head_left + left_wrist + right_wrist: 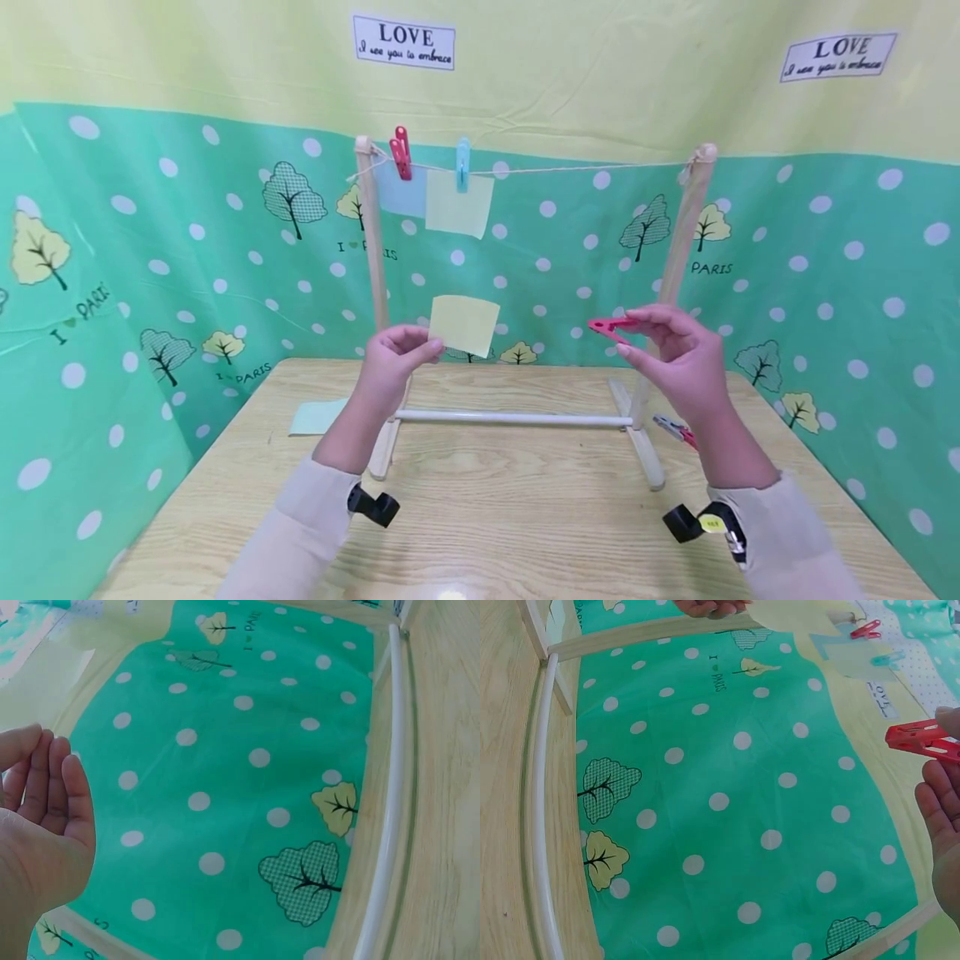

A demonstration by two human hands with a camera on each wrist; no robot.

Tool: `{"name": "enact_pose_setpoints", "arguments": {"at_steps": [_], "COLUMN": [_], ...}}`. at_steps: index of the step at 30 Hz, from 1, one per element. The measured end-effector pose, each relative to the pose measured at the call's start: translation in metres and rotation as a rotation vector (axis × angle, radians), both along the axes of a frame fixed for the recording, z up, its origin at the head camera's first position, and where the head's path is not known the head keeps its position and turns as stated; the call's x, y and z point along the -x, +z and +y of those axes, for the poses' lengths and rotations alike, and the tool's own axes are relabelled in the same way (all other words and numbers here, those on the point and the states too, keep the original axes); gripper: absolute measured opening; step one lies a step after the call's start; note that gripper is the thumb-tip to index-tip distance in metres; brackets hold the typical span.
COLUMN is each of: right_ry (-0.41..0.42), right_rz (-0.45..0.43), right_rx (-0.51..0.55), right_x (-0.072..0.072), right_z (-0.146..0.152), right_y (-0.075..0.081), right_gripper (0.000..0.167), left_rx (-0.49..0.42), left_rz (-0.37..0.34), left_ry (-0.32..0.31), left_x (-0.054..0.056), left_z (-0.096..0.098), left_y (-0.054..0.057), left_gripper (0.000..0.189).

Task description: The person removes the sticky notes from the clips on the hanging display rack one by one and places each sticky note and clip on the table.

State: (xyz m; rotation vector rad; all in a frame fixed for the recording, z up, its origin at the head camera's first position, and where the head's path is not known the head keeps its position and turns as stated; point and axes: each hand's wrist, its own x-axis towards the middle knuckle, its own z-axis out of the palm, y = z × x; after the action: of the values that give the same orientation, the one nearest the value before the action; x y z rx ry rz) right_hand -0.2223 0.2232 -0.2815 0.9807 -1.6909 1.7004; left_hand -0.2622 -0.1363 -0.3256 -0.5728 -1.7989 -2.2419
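My left hand (393, 367) pinches a pale yellow paper square (467, 325) by its lower left edge, in front of the wooden stand. Between thumb and fingers my right hand (675, 354) holds a red clothespin (609, 326), its nose pointing left; the right wrist view also shows this clothespin (922, 739). A string (577, 169) runs between the two posts. From its left part hang a blue paper (401, 196), under red clothespins (401, 154), and a pale yellow-green paper (459, 204) under a light blue clothespin (462, 167).
The stand's left post (375, 242) and right post (686, 233) rise from feet joined by a white bar (510, 418). A light blue paper (315, 417) lies on the table (510, 517) at left. Grey and red clothespins (675, 430) lie by the right foot.
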Motion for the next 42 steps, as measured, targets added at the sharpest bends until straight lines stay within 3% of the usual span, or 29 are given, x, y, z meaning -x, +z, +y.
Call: {"name": "enact_pose_setpoints", "arguments": {"at_steps": [5,10,22,26,32,38,42], "right_ry": [0.019,0.051,0.028,-0.009,-0.12,-0.158,-0.183], "right_rz": [0.0,0.026,-0.002,-0.018,-0.111,-0.151,-0.178], "right_rx": [0.023,0.057,0.071,0.079,0.084,0.092,0.125], "right_x": [0.001,-0.002,-0.012,-0.014,-0.019,-0.025,-0.027], "right_z": [0.001,0.004,0.019,0.027,0.039,0.051,0.057], "right_y": [-0.005,-0.01,-0.028,-0.032,-0.036,-0.043,-0.049], "right_gripper": [0.038,0.039,0.039,0.039,0.038,0.037,0.036], "left_rx": [0.054,0.046,0.048,0.053,0.074,0.116,0.096], "left_rz": [-0.009,-0.032,-0.048,-0.044,-0.073,-0.09,-0.088], "left_ry": [0.046,0.071,0.125,0.155,0.167,0.191,0.214], "left_x": [-0.005,-0.011,-0.023,-0.025,-0.03,-0.035,-0.037], "left_z": [-0.011,-0.022,-0.048,-0.058,-0.075,-0.088,-0.096], "left_y": [-0.003,-0.004,-0.011,-0.013,-0.022,-0.033,-0.039], "left_gripper": [0.01,0.01,0.011,0.011,0.017,0.017,0.015]}}
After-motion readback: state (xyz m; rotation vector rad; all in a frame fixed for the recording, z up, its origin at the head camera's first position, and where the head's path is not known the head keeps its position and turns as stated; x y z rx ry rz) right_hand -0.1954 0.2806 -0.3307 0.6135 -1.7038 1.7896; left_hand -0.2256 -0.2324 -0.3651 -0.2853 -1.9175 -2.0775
